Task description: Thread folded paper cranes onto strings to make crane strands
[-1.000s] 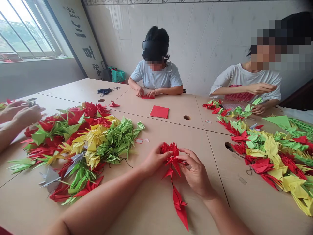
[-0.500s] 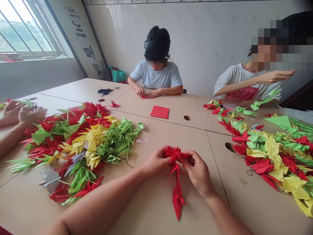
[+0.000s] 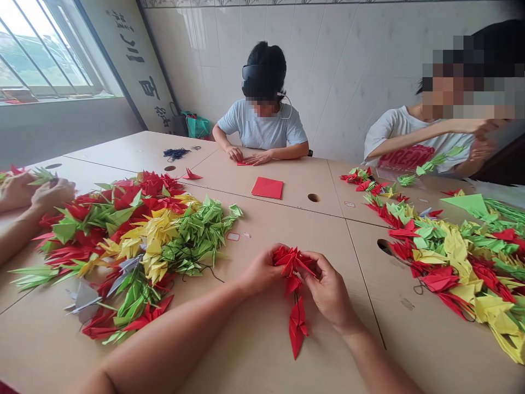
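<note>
Between my two hands, above the table's near middle, is a bunched string of red origami cranes [image 3: 292, 259]. My left hand [image 3: 262, 269] is closed round the bunch from the left. On the other side my right hand [image 3: 326, 284] pinches a folded point of the red paper between thumb and fingers. One red crane [image 3: 297, 331] hangs below the bunch on a dark cord. To the left lies a large heap of strung cranes: red, yellow [image 3: 158, 235], green [image 3: 200, 230] and some grey. Parts of my fingers are hidden behind the red folds.
A stack of red paper squares [image 3: 267, 187] lies ahead, beyond it a person folding red paper. At right, strings of cranes [image 3: 455, 257] spread near another person. A third person's hands [image 3: 45, 191] work at far left. Dark cord [image 3: 176, 154] and a table hole [image 3: 314, 198] also show.
The hanging red crane has risen slightly and shifted a little left. My right hand has moved slightly at the bunch. At right, the other person's hand has moved, with the green string lower.
</note>
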Available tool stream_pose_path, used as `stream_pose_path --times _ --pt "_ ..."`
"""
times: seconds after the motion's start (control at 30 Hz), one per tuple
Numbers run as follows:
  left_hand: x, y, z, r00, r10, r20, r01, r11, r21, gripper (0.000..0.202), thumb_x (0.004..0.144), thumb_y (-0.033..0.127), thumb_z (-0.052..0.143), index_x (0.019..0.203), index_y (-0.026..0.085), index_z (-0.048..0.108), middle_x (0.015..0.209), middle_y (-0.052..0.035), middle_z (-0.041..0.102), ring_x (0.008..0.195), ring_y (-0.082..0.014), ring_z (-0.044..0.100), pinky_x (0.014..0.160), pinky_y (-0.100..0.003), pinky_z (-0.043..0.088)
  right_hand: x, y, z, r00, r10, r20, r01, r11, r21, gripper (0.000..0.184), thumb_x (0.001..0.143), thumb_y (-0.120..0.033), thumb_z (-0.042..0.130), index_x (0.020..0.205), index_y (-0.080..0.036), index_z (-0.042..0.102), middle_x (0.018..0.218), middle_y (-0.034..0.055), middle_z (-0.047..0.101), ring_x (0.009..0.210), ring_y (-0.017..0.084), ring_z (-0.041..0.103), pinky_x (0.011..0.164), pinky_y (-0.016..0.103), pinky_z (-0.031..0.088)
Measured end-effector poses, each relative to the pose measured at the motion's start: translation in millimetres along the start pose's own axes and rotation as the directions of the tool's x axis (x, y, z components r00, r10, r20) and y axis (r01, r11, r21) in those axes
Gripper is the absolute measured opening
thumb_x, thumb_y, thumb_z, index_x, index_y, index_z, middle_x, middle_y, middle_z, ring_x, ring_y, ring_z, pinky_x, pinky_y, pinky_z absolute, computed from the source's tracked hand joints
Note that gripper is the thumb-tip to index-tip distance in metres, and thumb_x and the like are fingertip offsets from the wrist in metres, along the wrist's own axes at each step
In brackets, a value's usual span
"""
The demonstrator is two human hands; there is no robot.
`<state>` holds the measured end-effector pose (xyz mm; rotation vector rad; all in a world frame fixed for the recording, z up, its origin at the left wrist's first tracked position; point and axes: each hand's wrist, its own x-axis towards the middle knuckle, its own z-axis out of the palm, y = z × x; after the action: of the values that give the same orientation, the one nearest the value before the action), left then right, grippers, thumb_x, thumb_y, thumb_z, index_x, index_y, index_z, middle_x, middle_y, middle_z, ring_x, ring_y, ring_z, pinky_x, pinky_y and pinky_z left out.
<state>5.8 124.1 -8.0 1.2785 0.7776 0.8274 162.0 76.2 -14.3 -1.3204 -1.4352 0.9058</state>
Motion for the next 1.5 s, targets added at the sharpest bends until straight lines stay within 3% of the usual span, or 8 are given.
stream_pose_path --times 0.2,0.4,0.57,0.83,0.93,1.1,1.27,1.5 --pt "-2.4 4.0 1.3 1.000 0.026 0.001 -0.026 1.000 0.013 0.029 0.072 0.035 0.066 0.087 0.015 0.051 0.066 0.0037 0.049 0.056 -0.0066 0.042 0.052 -0.018 0.035 -3.3 -5.8 3.3 0.984 0.091 0.155 -0.117 0.979 0.165 0.057 0.080 -0.038 0.061 0.131 -0.028 0.037 0.119 0.0089 0.056 0.086 0.017 0.063 0.077 0.033 0.054" --pt "-4.8 2.3 -4.4 0.992 0.013 0.128 -0.005 0.998 -0.067 0.034 0.074 0.036 0.066 0.094 0.018 0.045 0.071 0.0030 0.051 0.061 -0.0077 0.047 0.059 -0.020 0.039 2.2 -7.4 -1.3 0.965 0.175 0.194 -0.238 0.896 0.374 0.050 0.077 -0.039 0.066 0.122 -0.025 0.049 0.111 0.0073 0.063 0.098 0.021 0.060 0.084 0.035 0.050" --pt "-6.5 1.7 -8.1 0.978 -0.014 0.206 0.012 1.000 0.012 0.061 0.077 0.037 0.063 0.129 0.022 0.035 0.074 0.0020 0.051 0.062 -0.0089 0.046 0.059 -0.021 0.039 2.7 -13.2 -2.9 0.941 0.125 0.314 -0.237 0.905 0.352 0.029 0.079 -0.039 0.063 0.102 -0.022 0.064 0.105 0.0051 0.065 0.098 0.021 0.058 0.086 0.033 0.046" --pt "-10.1 3.3 -6.4 0.962 -0.052 0.267 0.021 0.993 0.117 0.069 0.077 0.026 0.061 0.138 0.024 0.028 0.079 -0.0008 0.059 0.064 -0.0103 0.050 0.062 -0.024 0.042 3.5 -7.8 -0.3 0.964 0.134 0.229 -0.218 0.893 0.393 0.026 0.075 -0.044 0.066 0.087 -0.022 0.069 0.091 0.0044 0.068 0.090 0.022 0.059 0.080 0.034 0.046" --pt "-4.6 5.9 -14.0 0.991 0.026 0.134 -0.057 0.971 0.234 0.052 0.080 0.021 0.051 0.130 0.024 0.039 0.095 -0.0044 0.064 0.072 -0.0117 0.054 0.067 -0.024 0.044 6.6 -1.3 -2.4 0.970 0.183 0.157 -0.237 0.852 0.466 0.026 0.074 -0.043 0.068 0.089 -0.021 0.069 0.091 0.0059 0.069 0.089 0.023 0.060 0.081 0.037 0.047" --pt "15.1 6.8 -53.0 0.896 0.307 -0.322 0.034 0.674 0.738 0.032 0.073 0.005 0.042 0.092 0.018 0.064 0.095 -0.0054 0.064 0.085 -0.0174 0.056 0.078 -0.030 0.045 11.8 11.7 -9.4 0.962 0.232 0.146 -0.274 0.791 0.548 0.021 0.073 -0.039 0.069 0.084 -0.021 0.069 0.094 0.0059 0.068 0.091 0.023 0.059 0.080 0.037 0.047" --pt "21.3 -1.1 -90.6 0.915 0.363 -0.176 0.064 0.299 0.952 0.033 0.075 0.003 0.042 0.091 0.017 0.067 0.105 -0.0092 0.063 0.100 -0.0241 0.051 0.090 -0.037 0.041 13.0 17.0 -11.4 0.962 0.217 0.164 -0.271 0.780 0.563 0.020 0.074 -0.037 0.069 0.085 -0.021 0.068 0.096 0.0055 0.067 0.093 0.023 0.058 0.080 0.037 0.047" --pt "19.6 -3.3 -100.4 0.934 0.318 -0.163 0.079 0.262 0.962 0.023 0.080 0.012 0.045 0.079 0.018 0.067 0.088 -0.0078 0.065 0.090 -0.0234 0.051 0.083 -0.034 0.042 11.5 18.3 -9.8 0.966 0.194 0.169 -0.256 0.793 0.552 0.019 0.074 -0.038 0.069 0.078 -0.020 0.065 0.091 0.0051 0.067 0.090 0.022 0.058 0.080 0.035 0.045"
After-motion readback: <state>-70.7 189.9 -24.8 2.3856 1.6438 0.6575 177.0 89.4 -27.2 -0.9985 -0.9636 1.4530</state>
